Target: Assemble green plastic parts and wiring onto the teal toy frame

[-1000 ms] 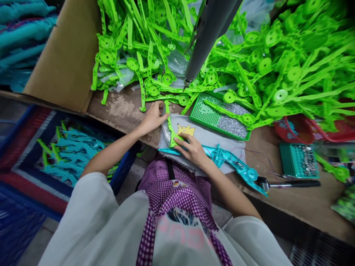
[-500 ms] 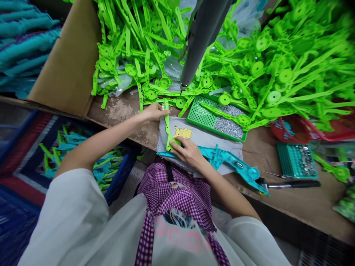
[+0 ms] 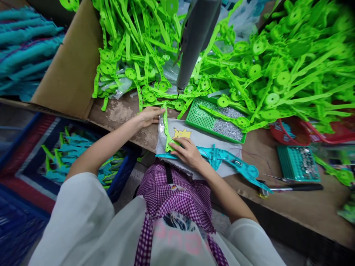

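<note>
At the near edge of the bench (image 3: 291,207), your two hands hold one green plastic strip (image 3: 166,129) down on a grey cloth (image 3: 205,142) that bears a yellow cartoon print. Your left hand (image 3: 148,115) rests on the strip's far end, fingers curled narrowly around it. Your right hand (image 3: 187,151) presses the near end, fingers bent and close together on the plastic. Just beside your right hand, a teal plastic part (image 3: 235,164) lies across the cloth. A green tray (image 3: 199,118) of small metal bits sits beyond the cloth, with a heap of green parts (image 3: 263,66) behind it. A grey tool (image 3: 191,40) hangs over the bench, its tip just above the strip's far end. A teal box (image 3: 298,162) stands well to the right.
</note>
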